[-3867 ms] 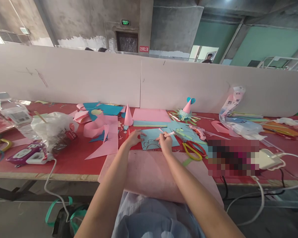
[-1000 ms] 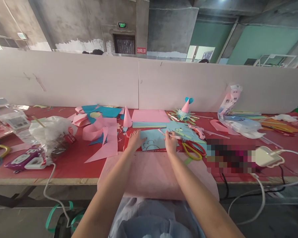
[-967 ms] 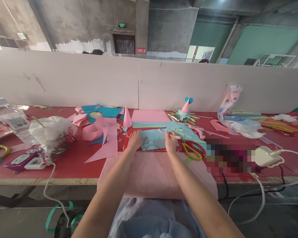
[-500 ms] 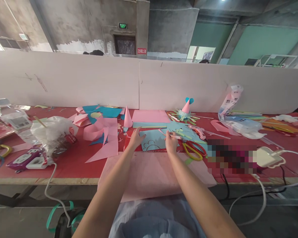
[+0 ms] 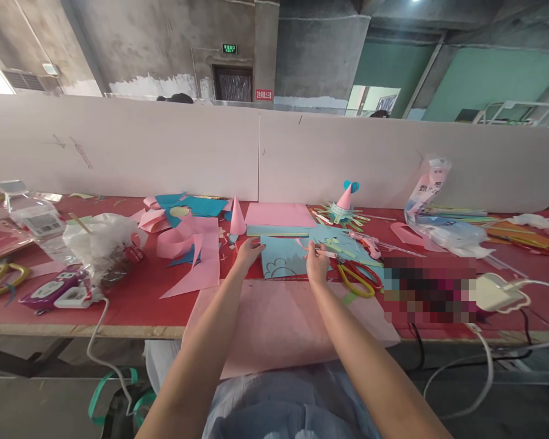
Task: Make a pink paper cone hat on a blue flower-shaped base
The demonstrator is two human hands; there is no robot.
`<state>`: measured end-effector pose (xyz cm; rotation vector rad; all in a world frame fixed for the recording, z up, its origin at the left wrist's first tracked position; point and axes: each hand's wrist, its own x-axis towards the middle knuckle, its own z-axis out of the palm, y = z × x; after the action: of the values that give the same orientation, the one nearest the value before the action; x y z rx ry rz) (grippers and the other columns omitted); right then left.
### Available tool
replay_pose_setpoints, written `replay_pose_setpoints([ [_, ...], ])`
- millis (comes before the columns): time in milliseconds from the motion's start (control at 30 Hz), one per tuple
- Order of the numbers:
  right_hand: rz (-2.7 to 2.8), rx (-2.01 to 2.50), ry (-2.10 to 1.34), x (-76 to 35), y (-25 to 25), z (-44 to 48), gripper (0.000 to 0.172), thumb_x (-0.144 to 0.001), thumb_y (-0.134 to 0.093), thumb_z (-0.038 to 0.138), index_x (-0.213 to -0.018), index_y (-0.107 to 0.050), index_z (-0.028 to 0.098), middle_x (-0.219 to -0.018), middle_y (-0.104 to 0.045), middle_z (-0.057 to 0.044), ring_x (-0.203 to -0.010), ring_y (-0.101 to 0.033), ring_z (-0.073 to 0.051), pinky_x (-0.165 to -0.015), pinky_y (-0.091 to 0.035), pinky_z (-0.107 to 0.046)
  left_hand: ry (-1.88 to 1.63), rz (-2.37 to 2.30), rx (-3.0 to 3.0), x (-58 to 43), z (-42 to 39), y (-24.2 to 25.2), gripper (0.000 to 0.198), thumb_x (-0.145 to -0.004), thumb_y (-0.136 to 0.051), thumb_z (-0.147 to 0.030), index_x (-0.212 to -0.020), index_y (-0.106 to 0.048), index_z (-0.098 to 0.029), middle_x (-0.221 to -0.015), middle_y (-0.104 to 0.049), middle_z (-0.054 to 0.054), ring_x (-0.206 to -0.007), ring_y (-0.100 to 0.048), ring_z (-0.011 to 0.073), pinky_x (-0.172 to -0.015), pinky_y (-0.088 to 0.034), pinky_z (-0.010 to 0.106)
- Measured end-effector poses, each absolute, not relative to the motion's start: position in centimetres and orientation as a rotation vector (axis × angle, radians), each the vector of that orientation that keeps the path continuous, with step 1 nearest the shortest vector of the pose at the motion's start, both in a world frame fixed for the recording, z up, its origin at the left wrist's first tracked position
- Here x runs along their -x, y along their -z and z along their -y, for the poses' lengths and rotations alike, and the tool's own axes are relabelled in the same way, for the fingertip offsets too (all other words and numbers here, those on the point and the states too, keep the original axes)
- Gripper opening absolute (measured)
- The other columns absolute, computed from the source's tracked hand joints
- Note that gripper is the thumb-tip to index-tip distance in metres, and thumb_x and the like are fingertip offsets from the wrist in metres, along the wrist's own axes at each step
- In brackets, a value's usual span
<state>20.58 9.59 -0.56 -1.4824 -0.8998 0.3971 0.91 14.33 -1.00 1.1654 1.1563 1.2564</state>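
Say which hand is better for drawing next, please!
The right hand, probably: it holds the pen near the drawn curves. The left hand is by the left edge of the blue paper, without a pen.

hands [image 5: 318, 266] 2 | pen [image 5: 327, 253] 1 | drawn-on sheet [image 5: 291, 246] 1 | pink cones [image 5: 238, 219] 2 | scissors [image 5: 344, 280] — seemingly 2 or more

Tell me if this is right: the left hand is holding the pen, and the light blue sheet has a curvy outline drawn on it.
Not quite: the head view shows the pen in the right hand, not the left hand. The light blue sheet does have a curvy outline drawn on it.
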Motion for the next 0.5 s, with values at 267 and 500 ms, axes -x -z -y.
replay_pose_setpoints([
  [267, 0.916, 1.416, -0.363, -20.3, 0.1, -9.3, 0.037, -0.081, -0.044, 0.056, -0.088, -0.051, 0.020, -0.062, -0.061, -0.002, -0.057, -0.057, -0.019, -0.057, -0.040, -0.028, -1.200, -1.241, -1.529, -1.1, -14.2, 0.8, 0.029, -0.069, -0.058, -0.017, -0.097, -0.062, -0.014, -0.077, -0.067, 0.005, -0.069, -0.063, 0.0174, -0.065, -0.049, 0.028],
  [500, 1.035, 1.309, -0.160, -20.0, -0.8, -8.3, 0.037, -0.088, -0.032, 0.052, -0.093, -0.051, 0.021, -0.077, -0.061, -0.005, -0.073, -0.057, -0.018, -0.069, -0.041, -0.028, -1.576, -1.440, -1.357, -0.3, -13.3, -1.0, 0.027, -0.072, -0.054, -0.023, -0.098, -0.060, -0.016, -0.087, -0.066, 0.006, -0.073, -0.061, 0.0153, -0.060, -0.048, 0.024],
])
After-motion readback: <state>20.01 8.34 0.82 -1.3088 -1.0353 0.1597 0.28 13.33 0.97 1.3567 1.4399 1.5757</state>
